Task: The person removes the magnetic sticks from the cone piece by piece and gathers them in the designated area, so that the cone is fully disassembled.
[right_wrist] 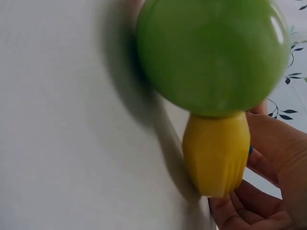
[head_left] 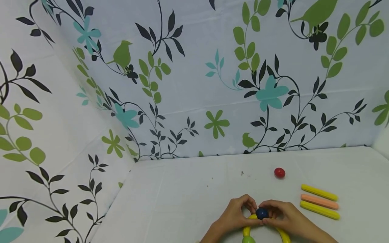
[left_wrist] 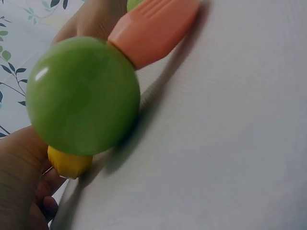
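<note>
In the head view, a dark blue ball (head_left: 262,213) sits between both hands, against the end of a curved yellow rod (head_left: 247,231). My left hand (head_left: 234,213) pinches that rod's end between thumb and fingers, beside the ball. With forefinger and thumb, my right hand (head_left: 285,216) pinches the blue ball. Another curved yellow rod (head_left: 284,235) comes out below the right hand. A green ball (head_left: 248,240) joins the left rod's lower end. Close up in the left wrist view, a green ball (left_wrist: 84,96) meets an orange rod (left_wrist: 156,31).
A red ball (head_left: 279,172) lies farther back on the white table (head_left: 182,195). To the right are a straight yellow rod (head_left: 319,192), an orange rod (head_left: 319,201) and a second yellow rod (head_left: 319,210), side by side. Patterned cloth (head_left: 194,84) hangs behind and at the left.
</note>
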The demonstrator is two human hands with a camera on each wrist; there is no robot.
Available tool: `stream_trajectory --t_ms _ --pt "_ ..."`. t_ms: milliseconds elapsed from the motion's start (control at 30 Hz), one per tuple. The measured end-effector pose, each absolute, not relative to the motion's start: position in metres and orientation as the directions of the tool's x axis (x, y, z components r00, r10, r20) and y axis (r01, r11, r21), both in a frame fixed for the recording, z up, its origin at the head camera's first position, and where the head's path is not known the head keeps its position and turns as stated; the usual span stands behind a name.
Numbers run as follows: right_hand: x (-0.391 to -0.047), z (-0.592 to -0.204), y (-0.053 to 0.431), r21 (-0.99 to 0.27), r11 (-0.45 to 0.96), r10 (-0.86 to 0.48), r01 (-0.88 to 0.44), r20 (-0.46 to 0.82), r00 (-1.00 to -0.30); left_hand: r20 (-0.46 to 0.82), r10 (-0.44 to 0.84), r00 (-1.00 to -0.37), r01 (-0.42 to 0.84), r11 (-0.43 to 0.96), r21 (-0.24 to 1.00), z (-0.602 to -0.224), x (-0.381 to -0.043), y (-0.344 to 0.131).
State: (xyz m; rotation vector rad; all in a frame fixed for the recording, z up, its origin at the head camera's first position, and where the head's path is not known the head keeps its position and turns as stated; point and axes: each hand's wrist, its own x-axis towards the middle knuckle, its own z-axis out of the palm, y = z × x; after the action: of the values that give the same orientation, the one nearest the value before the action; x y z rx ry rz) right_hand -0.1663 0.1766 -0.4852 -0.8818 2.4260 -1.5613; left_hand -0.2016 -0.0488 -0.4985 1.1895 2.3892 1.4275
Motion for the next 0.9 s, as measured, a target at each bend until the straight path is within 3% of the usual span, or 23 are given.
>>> stream_trajectory --t_ms 300,567,700,900 --pt "-0.175 -0.479 0.179 -0.857 0.372 -0.442 -0.356 0.174 -0.88 0.277 0.676 -0.683 0.558 0.238 0.795 -0.499 -0.201 -0.049" --pt "-0.192 -0.47 0.179 -0.879 0.392 -0.249 -0.27 0.181 -0.951 0.258 0.679 -0.687 0.555 0.263 0.789 -0.497 -0.201 -0.048" --pt "-0.205 -0.471 0.177 -0.878 0.398 -0.188 -0.267 0.207 -0.96 0.26 0.685 -0.68 0.571 0.272 0.775 -0.498 -0.202 -0.049" --pt "-0.221 -0.472 0.174 -0.816 0.513 -0.11 -0.266 0.245 -0.963 0.31 0.694 -0.65 0.651 0.297 0.699 -0.497 -0.2 -0.048"
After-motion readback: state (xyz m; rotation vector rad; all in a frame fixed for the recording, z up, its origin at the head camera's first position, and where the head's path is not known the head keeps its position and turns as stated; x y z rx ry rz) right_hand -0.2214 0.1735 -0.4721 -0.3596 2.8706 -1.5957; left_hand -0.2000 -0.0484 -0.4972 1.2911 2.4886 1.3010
